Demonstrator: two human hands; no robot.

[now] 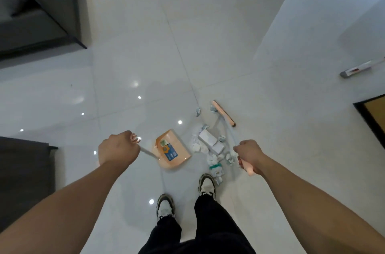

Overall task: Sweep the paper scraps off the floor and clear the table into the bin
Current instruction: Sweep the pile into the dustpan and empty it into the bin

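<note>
Broom (224, 113): we hold it in our right hand (249, 155), fist clenched round the pink grip at the near end of the pole. Its long axis runs from that grip away and slightly left. The head lies on the floor (145, 45) at the far end, its bar slanting from far left to near right.

Dustpan (171, 150): we hold it in our left hand (118, 150), fingers closed on the top of its thin handle. The handle slants down and right from the fist. The orange pan sits on the floor right of that hand, with its open mouth facing far and right, towards the scraps.

Scraps (212, 149): a loose heap of crumpled paper and a small white box, on the floor between pan and broom pole. The heap lies nearer than the broom head and left of our right hand. One stray piece lies farther out, just left of the head.

Shoes (206, 186): ours, near the heap's near edge.
</note>
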